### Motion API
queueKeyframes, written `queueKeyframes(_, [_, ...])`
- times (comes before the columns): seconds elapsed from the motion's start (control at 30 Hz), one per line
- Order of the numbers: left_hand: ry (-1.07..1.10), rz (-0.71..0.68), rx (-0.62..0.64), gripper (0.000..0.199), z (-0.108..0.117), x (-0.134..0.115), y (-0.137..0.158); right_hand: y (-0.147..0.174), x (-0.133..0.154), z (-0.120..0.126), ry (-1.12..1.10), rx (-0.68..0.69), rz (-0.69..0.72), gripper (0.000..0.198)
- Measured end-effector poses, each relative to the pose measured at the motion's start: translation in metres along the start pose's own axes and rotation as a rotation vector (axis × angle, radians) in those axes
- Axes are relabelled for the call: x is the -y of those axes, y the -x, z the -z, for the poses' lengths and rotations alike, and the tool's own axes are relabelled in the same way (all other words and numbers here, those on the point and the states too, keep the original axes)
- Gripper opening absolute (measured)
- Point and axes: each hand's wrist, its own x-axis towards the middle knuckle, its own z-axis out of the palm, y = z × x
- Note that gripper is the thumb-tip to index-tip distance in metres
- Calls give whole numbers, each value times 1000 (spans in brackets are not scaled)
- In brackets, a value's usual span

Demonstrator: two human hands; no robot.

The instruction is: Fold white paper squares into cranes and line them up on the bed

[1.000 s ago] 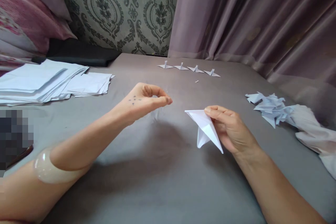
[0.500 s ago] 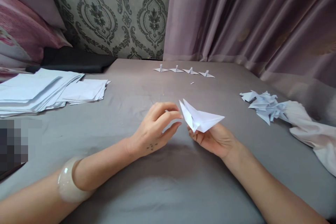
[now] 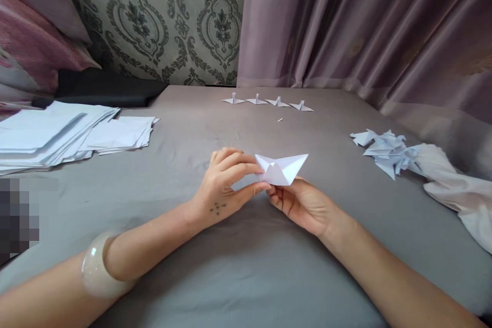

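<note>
White paper figure [image 3: 286, 173], just one, occupies two hands [image 3: 225, 189] [image 3: 307, 206].

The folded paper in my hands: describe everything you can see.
The folded paper is white, sharply creased, with pointed flaps spreading left and right and a peak at front. It is held above the grey cloth, its left end between thumb and fingers of the left hand, the right hand under it. Its underside is hidden.

The person's left hand [image 3: 230, 179] is pinching, thumb [image 3: 250, 191] below fingers [image 3: 240, 168]; the right hand [image 3: 305, 205] is curling palm-up beside it, both forearms [image 3: 157, 241] slanting inward.
</note>
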Motion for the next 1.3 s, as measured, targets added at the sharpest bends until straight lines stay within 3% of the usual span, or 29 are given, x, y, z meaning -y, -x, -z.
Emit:
queueKeyframes(0.17, [159, 224, -12, 9, -1, -5, 0, -1, 0, 0, 97, 15, -11, 13])
queueKeyframes(0.3, [559, 648, -67, 18, 0, 0, -2, 3, 4, 1, 277, 2, 38, 17])
queueKeyframes(0.4, [777, 907, -133, 23, 1, 9, -6, 6, 7, 1, 500, -39, 214, 26])
queueKeyframes(0.47, [816, 980, -160, 24, 1, 13, -7, 6, 7, 1, 622, -118, 404, 28])
queueKeyframes(0.57, [838, 1013, -143, 25, 0, 14, -8, 5, 3, 0, 753, -211, 678, 23])
queueKeyframes(0.63, [853, 1024, -127, 26, -1, 12, -6, 5, -1, -2, 779, -204, 763, 21])
queueKeyframes(0.97, [875, 977, -104, 23, -8, 2, 2, 4, -6, -6, 644, -133, 709, 36])
queueKeyframes(1.13, [831, 972, -98, 26, -8, 3, 2, 5, -8, -8, 620, -97, 665, 30])
queueKeyframes(1.3, [822, 951, -118, 29, -7, -1, 0, 5, -7, -8, 676, -188, 674, 21])
